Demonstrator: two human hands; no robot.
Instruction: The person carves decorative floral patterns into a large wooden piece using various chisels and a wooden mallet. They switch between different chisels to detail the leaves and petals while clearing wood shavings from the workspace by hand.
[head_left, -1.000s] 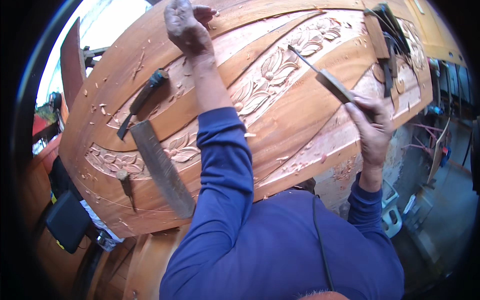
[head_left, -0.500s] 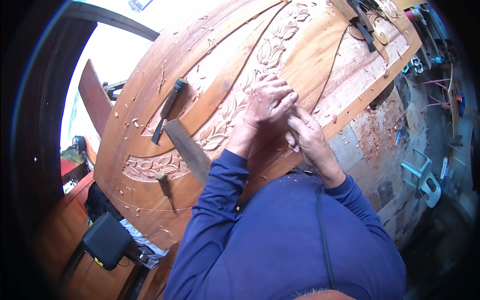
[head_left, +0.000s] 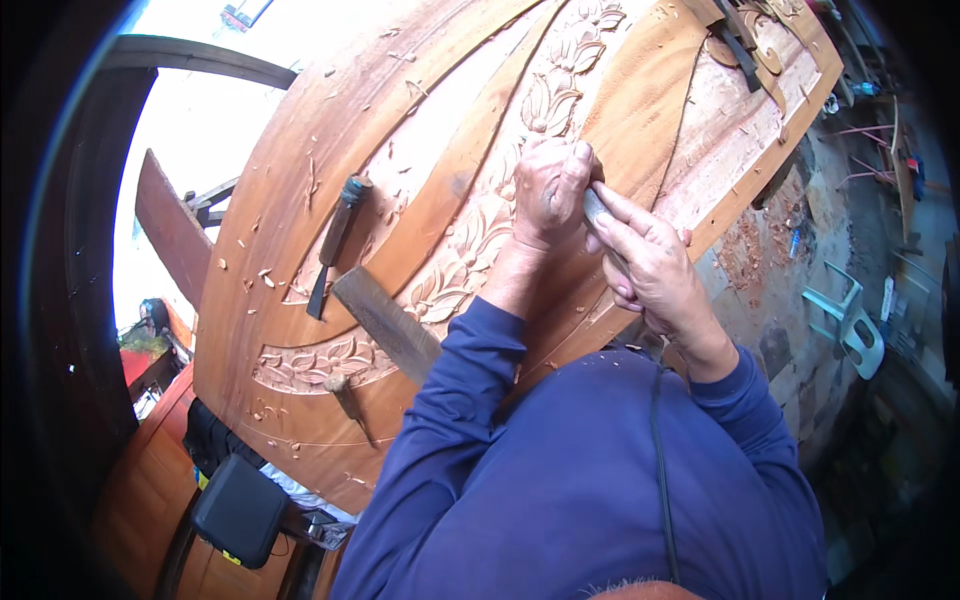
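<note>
A wooden panel (head_left: pixel 250 280) with carved leaf bands (head_left: pixel 550 100) lies below me. My left hand (head_left: pixel 550 195) is closed over the front of a chisel (head_left: pixel 600 215) at the middle band, hiding its tip. My right hand (head_left: pixel 650 265) grips the chisel's handle just behind it. Left of my hands, a dark-handled chisel (head_left: pixel 340 235), a flat dark wooden block (head_left: pixel 390 325) and a smaller tool (head_left: pixel 350 405) rest on the panel.
More tools (head_left: pixel 740 55) lie at the panel's upper right. A black case (head_left: pixel 240 510) is at lower left beside wooden doors (head_left: pixel 140 500). A plastic chair (head_left: pixel 850 330) stands right on the shaving-strewn floor (head_left: pixel 750 250). A leaning board (head_left: pixel 175 225) is at left.
My left hand came down from the panel's upper part to join my right on the chisel. The view has shifted; since half a second ago both hands moved slightly right.
</note>
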